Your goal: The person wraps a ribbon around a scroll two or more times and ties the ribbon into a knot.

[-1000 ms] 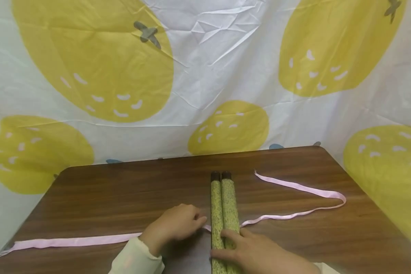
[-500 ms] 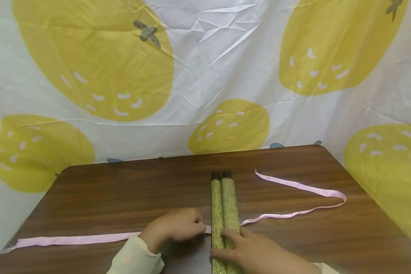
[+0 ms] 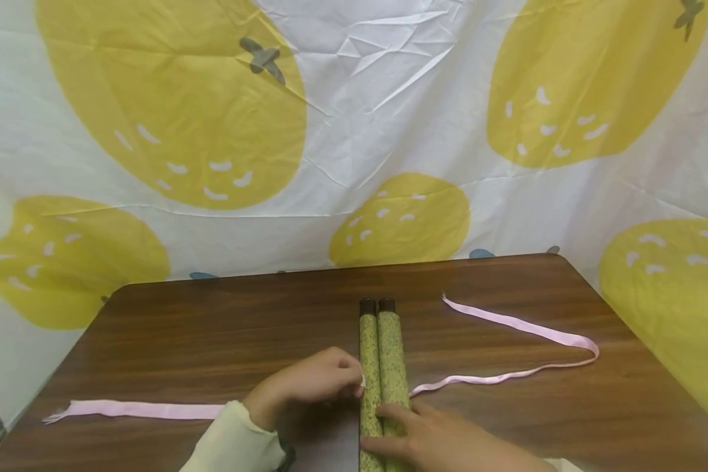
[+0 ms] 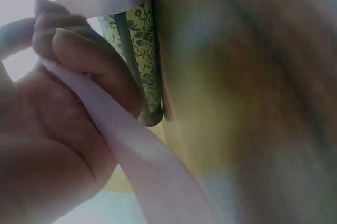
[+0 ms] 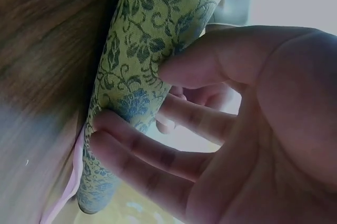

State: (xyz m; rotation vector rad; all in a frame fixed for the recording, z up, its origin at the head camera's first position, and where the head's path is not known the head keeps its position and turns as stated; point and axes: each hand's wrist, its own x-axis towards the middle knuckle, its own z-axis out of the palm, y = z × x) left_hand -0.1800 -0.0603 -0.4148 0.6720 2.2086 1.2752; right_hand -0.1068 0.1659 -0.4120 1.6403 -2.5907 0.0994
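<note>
A scroll (image 3: 393, 357) in yellow-green floral cloth lies rolled from both ends, its two rolls side by side with dark end caps pointing away from me. A pink ribbon (image 3: 144, 410) runs beneath it and out on both sides. My left hand (image 3: 309, 383) pinches the ribbon between thumb and fingers, right at the left roll's edge. In the left wrist view, the ribbon (image 4: 142, 150) trails down from the fingertips, and another stretch crosses toward the scroll. My right hand (image 3: 442, 436) holds the scroll's near part, thumb and fingers spread over the rolls (image 5: 142, 45).
The dark wooden table (image 3: 230, 328) has rounded far corners. On the right, the ribbon's other part (image 3: 525, 322) bends back in a loop toward the far side. A white cloth with yellow fruit print (image 3: 342, 131) hangs behind the table and along its sides.
My left hand has moved slightly right and up to the scroll's edge, drawing the ribbon along; its left tail has slid to the right. The right hand stays on the scroll.
</note>
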